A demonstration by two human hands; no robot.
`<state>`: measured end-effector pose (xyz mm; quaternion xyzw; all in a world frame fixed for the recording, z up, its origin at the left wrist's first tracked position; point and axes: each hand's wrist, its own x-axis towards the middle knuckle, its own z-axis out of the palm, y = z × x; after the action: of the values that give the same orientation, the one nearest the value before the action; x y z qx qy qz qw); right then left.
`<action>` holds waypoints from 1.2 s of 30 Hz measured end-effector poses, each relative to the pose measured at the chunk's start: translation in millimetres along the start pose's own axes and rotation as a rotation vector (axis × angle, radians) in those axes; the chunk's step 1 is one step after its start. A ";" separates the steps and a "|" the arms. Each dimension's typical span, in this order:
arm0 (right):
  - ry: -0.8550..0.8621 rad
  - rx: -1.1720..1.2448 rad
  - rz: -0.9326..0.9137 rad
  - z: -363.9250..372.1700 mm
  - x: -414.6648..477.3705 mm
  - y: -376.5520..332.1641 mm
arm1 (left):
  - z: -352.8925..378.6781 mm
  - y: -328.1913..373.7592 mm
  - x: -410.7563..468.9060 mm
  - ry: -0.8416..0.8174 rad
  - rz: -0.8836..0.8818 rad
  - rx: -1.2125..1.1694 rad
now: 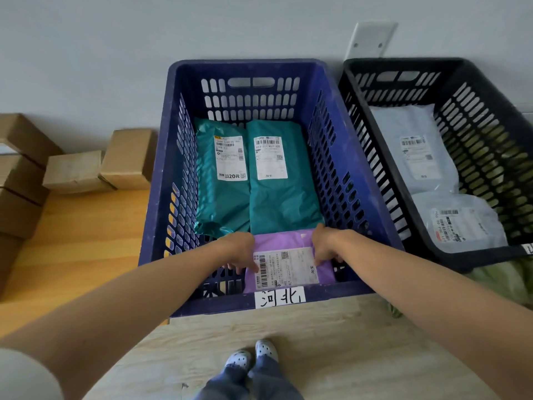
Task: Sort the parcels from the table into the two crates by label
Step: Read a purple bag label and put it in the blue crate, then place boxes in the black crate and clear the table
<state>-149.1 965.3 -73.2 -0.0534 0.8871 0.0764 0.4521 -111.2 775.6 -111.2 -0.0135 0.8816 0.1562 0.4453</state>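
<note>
Parcel sorting: purple parcel [284,239] held at the near end of the blue crate [251,64]

Looking down from my head camera, I see both my arms reaching over the near rim of the blue crate. My left hand [240,251] grips the left edge of the purple parcel, with the thumb lying on its white shipping label [287,268]. My right hand [326,245] grips the right edge, fingers curled down over it. The parcel is inside the crate, label up, close against the near wall. I cannot tell whether it rests on the bottom.

Beyond it, two teal parcels lie side by side on the crate's bottom, labels up. The left one [222,197] touches the right one [284,203], and their near ends sit just beside the far edge of the purple parcel. A white tag [279,297] with handwritten characters is stuck to the outside of the near rim.

A black crate [403,63] stands just beside the blue one on my right. It holds two pale grey parcels, labels up, one at the far end [412,122] and one at the near end [487,223].

On my left, cardboard boxes [129,157] stand on a wooden table [86,241] near the wall. My shoes [251,356] stand on a pale floor [331,342] below the crate.
</note>
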 end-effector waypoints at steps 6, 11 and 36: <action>0.121 -0.172 0.000 -16.0 -6.3 -6.6 | -9.5 -0.6 -13.3 -0.113 -0.056 -0.103; 0.233 -0.148 -0.060 -45.6 -21.4 -19.9 | -32.3 -3.1 -35.4 -0.002 -0.053 -0.106; 0.747 0.892 -0.848 -117.8 -106.7 -299.0 | -100.5 -216.3 -231.3 1.165 0.029 -0.693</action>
<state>-131.2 652.5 55.4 -0.2261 0.8321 -0.4988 0.0879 -14.9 514.4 70.1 -0.2254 0.8767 0.4029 -0.1348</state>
